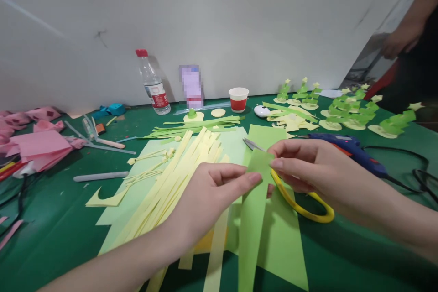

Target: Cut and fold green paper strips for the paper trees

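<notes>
My left hand (pixel 212 191) pinches the top left edge of a long green paper strip (pixel 252 219) that hangs down toward me. My right hand (pixel 308 164) pinches the strip's top right corner with thumb and forefinger. Yellow-handled scissors (pixel 301 205) lie under my right hand, their blades (pixel 252 144) pointing away to the left. Below the strip lie a green paper sheet (pixel 284 237) and a pile of pale yellow paper strips (pixel 171 182) on the green table (pixel 51 237).
A blue glue gun (pixel 349 148) with a black cord lies right of my hand. Finished green paper trees (pixel 345 109) stand at the back right. A water bottle (pixel 153 83), a red cup (pixel 238 99) and pink paper (pixel 37 141) are around. Another person's arm (pixel 404 32) shows at top right.
</notes>
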Available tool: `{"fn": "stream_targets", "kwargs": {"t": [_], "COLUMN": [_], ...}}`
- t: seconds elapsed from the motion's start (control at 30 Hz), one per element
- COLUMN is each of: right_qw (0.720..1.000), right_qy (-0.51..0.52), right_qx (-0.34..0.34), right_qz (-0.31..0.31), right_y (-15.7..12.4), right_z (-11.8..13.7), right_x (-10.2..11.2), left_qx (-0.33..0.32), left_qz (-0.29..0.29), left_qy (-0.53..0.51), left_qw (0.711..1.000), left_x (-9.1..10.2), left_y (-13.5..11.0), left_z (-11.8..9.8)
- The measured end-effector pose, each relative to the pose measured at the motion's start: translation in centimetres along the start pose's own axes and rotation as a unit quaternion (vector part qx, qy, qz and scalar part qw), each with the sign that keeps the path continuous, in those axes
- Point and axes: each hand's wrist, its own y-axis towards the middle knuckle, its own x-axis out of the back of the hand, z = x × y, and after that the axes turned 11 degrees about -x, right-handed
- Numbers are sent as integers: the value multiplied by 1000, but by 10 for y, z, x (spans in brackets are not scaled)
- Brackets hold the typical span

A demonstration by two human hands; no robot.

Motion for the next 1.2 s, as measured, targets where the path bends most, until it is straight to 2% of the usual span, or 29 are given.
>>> {"fn": "stream_targets", "kwargs": {"t": [0.17, 0.3, 0.43, 0.53, 0.67, 0.73, 0.87, 0.93, 1.03, 1.1, 1.2], "right_qw": [999, 994, 973, 953, 951, 957, 976, 972, 941, 929, 948], "right_qy": [13, -64, -189, -241, -205, -199, -176, -192, -284, -312, -247], "right_qx": [-29, -34, 43, 109, 111, 90, 92, 115, 130, 127, 98], "right_qz": [26, 84, 122, 150, 204, 191, 92, 77, 127, 154, 177], "right_y": [8, 14, 13, 10, 12, 14, 14, 11, 5, 3, 3], "right_z": [-1, -4, -8, -11, -9, -6, 3, 5, 3, 1, 1], "right_x": [2, 4, 1, -2, 9, 19, 34, 31, 18, 11, 15], "left_qx": [5, 37, 80, 128, 134, 128, 128, 122, 102, 109, 131], "left_qz": [45, 95, 168, 192, 231, 249, 249, 233, 195, 189, 206], "left_qy": [-14, -30, -43, -55, -75, -70, -18, 7, 52, 47, -13], "left_qw": [999, 994, 982, 971, 961, 958, 960, 965, 974, 975, 970], "left_x": [8, 14, 13, 10, 11, 15, 19, 19, 15, 13, 14], "left_y": [5, 10, 11, 8, 4, 3, 2, 1, 1, -1, -3], "left_z": [8, 10, 9, 9, 7, 5, 0, 0, 1, 0, -4]}}
